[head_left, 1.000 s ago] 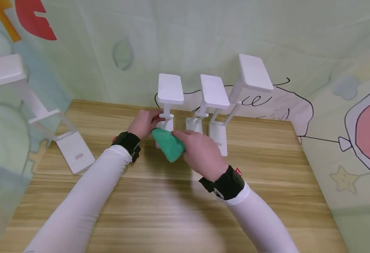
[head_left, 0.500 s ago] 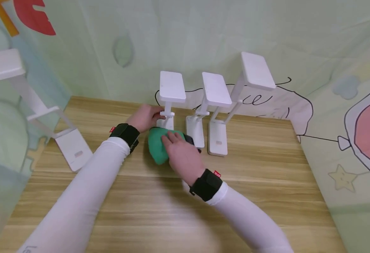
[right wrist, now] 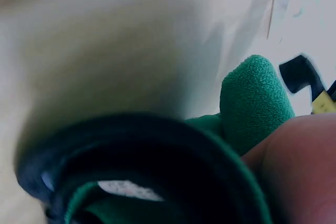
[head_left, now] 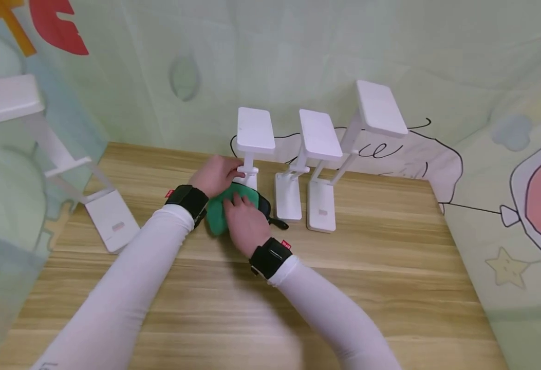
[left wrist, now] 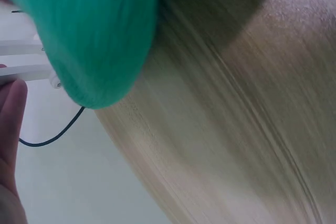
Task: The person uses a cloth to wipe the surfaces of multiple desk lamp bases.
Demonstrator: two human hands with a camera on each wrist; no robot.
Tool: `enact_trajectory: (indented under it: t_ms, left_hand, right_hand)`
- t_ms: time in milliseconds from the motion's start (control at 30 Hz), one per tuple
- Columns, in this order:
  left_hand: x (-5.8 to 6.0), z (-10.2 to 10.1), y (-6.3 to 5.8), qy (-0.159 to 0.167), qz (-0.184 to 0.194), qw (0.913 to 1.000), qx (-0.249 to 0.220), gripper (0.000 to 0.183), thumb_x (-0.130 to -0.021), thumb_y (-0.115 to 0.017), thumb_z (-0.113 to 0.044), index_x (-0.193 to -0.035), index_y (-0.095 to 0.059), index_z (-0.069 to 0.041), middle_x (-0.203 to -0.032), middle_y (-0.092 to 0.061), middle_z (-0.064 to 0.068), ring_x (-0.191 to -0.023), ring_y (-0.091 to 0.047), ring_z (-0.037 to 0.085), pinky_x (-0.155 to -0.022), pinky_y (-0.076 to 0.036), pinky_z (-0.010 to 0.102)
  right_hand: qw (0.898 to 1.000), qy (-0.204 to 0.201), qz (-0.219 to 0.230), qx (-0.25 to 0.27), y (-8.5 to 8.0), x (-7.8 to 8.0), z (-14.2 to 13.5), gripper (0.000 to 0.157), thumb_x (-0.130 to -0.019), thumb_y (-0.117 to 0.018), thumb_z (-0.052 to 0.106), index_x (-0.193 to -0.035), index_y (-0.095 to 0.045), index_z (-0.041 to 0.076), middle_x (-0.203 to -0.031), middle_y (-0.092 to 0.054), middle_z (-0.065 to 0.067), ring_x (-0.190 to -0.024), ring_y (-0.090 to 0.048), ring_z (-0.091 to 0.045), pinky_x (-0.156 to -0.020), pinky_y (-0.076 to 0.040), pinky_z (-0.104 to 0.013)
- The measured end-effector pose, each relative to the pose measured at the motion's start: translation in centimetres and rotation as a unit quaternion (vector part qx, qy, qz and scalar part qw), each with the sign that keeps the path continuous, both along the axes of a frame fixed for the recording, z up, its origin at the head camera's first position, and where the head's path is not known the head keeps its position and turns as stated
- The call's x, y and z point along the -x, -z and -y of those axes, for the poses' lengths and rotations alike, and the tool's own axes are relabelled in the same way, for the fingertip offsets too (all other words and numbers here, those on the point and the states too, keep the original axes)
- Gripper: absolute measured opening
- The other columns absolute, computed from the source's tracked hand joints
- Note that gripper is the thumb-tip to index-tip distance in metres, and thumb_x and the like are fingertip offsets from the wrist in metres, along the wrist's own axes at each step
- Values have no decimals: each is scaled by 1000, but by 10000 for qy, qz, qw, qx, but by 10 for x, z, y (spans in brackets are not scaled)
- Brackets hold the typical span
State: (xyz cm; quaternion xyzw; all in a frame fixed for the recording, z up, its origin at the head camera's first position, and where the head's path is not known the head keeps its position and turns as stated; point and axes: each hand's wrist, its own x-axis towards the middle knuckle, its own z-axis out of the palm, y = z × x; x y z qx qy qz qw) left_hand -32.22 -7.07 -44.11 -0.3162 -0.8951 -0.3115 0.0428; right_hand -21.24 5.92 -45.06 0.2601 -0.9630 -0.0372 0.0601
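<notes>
At the back of the wooden table, my left hand (head_left: 211, 177) pinches the folding stem of a white desk lamp (head_left: 255, 128); the left wrist view shows fingertips at one white strut (left wrist: 32, 72). My right hand (head_left: 247, 226) holds a green fabric duster (head_left: 218, 213) by its top, fingers laid over it. The duster covers the front of that lamp's base, and its black handle (head_left: 278, 223) points right. Close in the right wrist view are the fuzzy green cloth (right wrist: 254, 100) and a black rim (right wrist: 131, 129). The right thumb is hidden in the head view.
Right of the held lamp stand two similar white lamps, one low (head_left: 320, 134) and one taller (head_left: 381, 109). Another lamp (head_left: 113, 221) stands at the left edge. A printed fabric wall (head_left: 298, 51) closes off the back and sides of the table (head_left: 390, 288).
My right hand has moved left with the duster, from in front of the lamps to against the held lamp's base, turning it so its black handle shows. My left hand stays on the stem.
</notes>
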Motion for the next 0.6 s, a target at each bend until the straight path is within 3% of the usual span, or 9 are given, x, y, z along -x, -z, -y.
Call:
enact_trajectory:
  t_ms: [167,267,333,433,600]
  left_hand:
    - [-1,-1,0,-13,-53,10000,-13,10,-97,-65,-14,-102,-70,-7,-90,-71,7,-75,-59,17,-71,-51,35]
    - [0,0,0,-50,-109,9999,25,8,-97,-65,-12,-102,-69,-8,-91,-71,6,-77,-61,16,-74,-53,36]
    - [0,0,0,-60,-118,9999,54,8,-97,-65,-11,-103,-70,-8,-92,-71,5,-79,-61,16,-76,-53,36]
    - [0,0,0,-48,-97,9999,65,9,-97,-65,-11,-103,-70,-8,-92,-71,4,-78,-61,15,-74,-53,35]
    - [-2,0,1,-68,-133,9999,-60,10,-96,-67,-12,-103,-70,-6,-89,-71,7,-74,-58,17,-68,-51,34]
  right_hand:
    - [9986,123,504,108,-10,19,-4,22,-99,-56,11,-119,-64,13,-114,-64,-8,-94,-63,-22,-69,-58,-36]
    - [9976,137,635,225,-15,29,-12,24,-98,-58,12,-121,-63,14,-116,-65,-6,-90,-65,-20,-69,-58,-36]
    - [9979,199,558,245,-14,33,-18,27,-100,-57,11,-126,-62,14,-121,-65,-7,-96,-64,-20,-72,-58,-36]
    - [9987,282,405,141,-11,31,-23,30,-101,-55,10,-131,-61,15,-127,-63,-8,-105,-61,-23,-72,-58,-36]
    - [9986,269,453,-104,-8,10,-24,33,-101,-54,8,-134,-60,13,-130,-61,-9,-110,-59,-26,-75,-58,-37]
